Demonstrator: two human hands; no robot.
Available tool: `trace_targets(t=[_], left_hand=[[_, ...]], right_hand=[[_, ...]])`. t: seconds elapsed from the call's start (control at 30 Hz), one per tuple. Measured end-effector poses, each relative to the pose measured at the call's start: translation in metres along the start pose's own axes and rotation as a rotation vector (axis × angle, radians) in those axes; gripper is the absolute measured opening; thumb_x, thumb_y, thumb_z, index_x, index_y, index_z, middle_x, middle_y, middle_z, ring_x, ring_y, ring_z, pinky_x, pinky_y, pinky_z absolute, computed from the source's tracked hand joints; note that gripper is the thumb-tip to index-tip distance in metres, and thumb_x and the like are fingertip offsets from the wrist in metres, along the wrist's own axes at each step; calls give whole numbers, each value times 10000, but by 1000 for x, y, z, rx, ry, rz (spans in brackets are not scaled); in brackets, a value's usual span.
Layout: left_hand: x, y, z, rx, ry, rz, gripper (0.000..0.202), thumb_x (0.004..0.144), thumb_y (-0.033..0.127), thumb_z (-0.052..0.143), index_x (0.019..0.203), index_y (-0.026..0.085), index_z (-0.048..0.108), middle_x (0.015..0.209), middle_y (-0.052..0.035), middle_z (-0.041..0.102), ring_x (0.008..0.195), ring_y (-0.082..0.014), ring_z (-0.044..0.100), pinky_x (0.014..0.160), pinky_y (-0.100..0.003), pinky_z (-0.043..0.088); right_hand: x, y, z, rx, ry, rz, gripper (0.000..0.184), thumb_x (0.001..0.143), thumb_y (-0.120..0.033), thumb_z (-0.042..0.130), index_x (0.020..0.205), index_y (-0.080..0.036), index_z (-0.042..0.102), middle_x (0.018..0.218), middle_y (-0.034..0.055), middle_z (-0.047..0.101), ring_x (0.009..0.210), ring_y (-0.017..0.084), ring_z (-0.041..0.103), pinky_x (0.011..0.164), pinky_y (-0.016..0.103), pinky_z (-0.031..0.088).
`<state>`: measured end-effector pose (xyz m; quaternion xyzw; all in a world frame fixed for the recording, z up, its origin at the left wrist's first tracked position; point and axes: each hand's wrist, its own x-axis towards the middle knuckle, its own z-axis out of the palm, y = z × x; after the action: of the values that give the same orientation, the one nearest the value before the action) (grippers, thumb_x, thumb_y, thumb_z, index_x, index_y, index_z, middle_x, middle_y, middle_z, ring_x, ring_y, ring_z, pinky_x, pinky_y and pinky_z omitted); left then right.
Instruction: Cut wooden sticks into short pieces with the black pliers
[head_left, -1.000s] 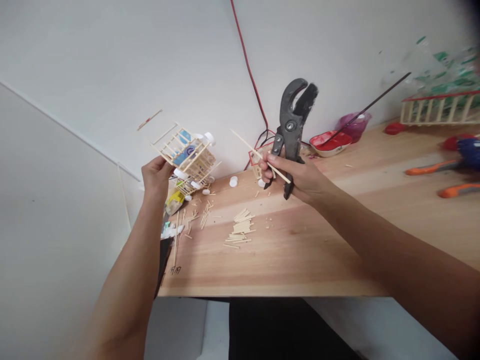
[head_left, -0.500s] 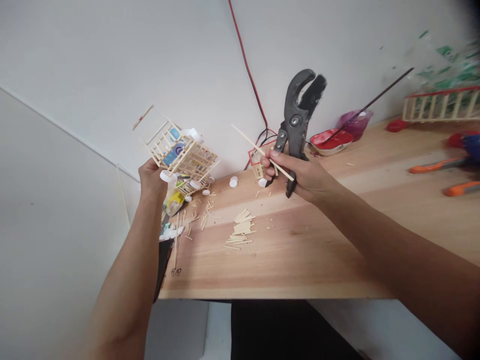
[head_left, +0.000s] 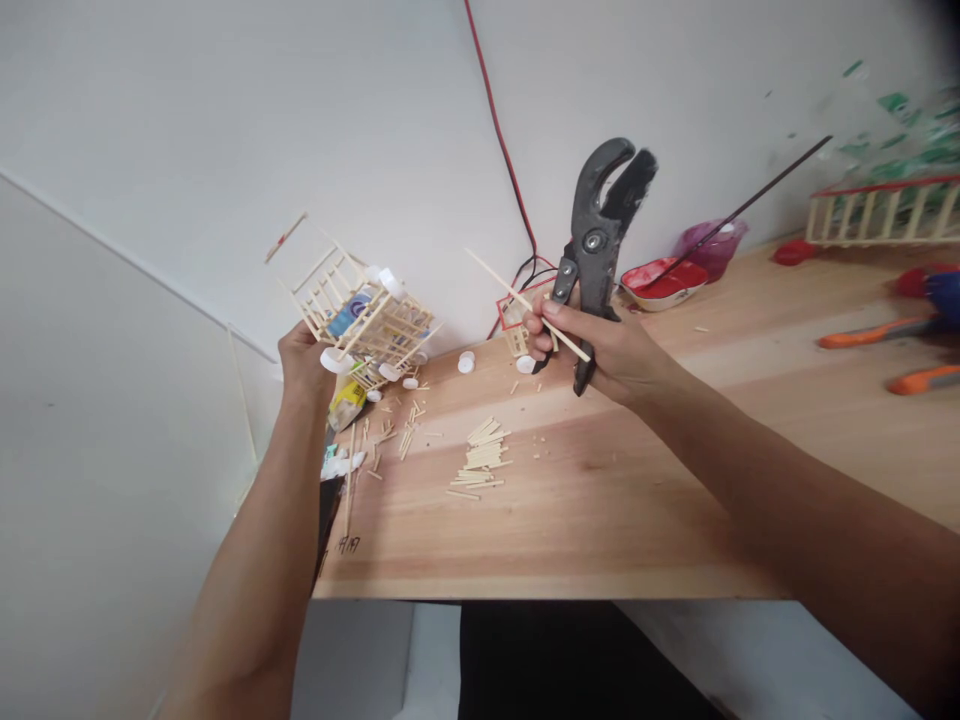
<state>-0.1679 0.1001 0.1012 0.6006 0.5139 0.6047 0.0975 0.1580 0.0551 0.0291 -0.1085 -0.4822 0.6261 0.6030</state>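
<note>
My left hand (head_left: pixel 301 362) grips a small model cart (head_left: pixel 352 300) made of thin wooden sticks, with white bottle caps as wheels. It is raised and tilted over the back left of the table, and my fingertips are partly hidden behind it. In my right hand (head_left: pixel 592 335) are black pipe cutters (head_left: pixel 596 240), jaws upward and parted. The same hand pinches a long thin wooden stick (head_left: pixel 517 297) between thumb and fingers. Below lies a pile of short cut sticks (head_left: pixel 484 458) on the wooden table (head_left: pixel 600 520).
Loose white caps (head_left: pixel 466 362) and stick scraps lie toward the back. A red paint dish (head_left: pixel 664 283) with a long dark brush stands by the wall. Orange-handled pliers (head_left: pixel 870 333) and a stick-built crate (head_left: pixel 889 215) are at right. A red cable (head_left: pixel 499 130) runs down the wall.
The cart in my left hand has turned slightly. My right hand, the pipe cutters and the stick are almost still.
</note>
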Motion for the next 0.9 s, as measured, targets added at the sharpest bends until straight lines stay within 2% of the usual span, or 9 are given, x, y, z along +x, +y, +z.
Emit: trace_targets(t=[0.2,0.33,0.5,0.7,0.9], left_hand=[[-6,-4,3,-118,12,-29,169,508,223,705,662,182,651,687,6,663,625,-140,596,594,-262,526],[-11,-9,6,-109,8,-37,149,511,219,693,652,175,671,639,19,660,600,-134,589,597,-255,516],[-23,-16,14,37,-14,-2,151,640,268,646,731,170,715,679,15,683,648,-138,597,628,-245,505],[-43,-22,28,282,28,109,162,755,234,587,790,194,739,643,27,652,636,-146,589,637,-230,464],[-55,-30,42,500,49,268,215,838,185,507,872,192,719,783,-29,681,784,-187,621,786,-277,443]], right_hand=[[-1,-3,3,-26,23,11,269,772,-360,768,827,-215,547,787,6,559,625,120,497,561,288,456],[-1,-5,4,-12,22,8,257,776,-345,766,818,-217,547,787,8,555,630,120,492,551,282,447],[0,-4,3,-10,21,12,257,770,-346,768,814,-214,552,789,5,552,624,118,488,553,282,446],[0,-2,0,-28,17,4,252,785,-359,755,820,-215,551,791,4,550,628,120,496,565,287,457],[1,-1,-1,-22,10,0,207,802,-339,740,806,-203,584,795,11,549,648,120,493,588,289,456]])
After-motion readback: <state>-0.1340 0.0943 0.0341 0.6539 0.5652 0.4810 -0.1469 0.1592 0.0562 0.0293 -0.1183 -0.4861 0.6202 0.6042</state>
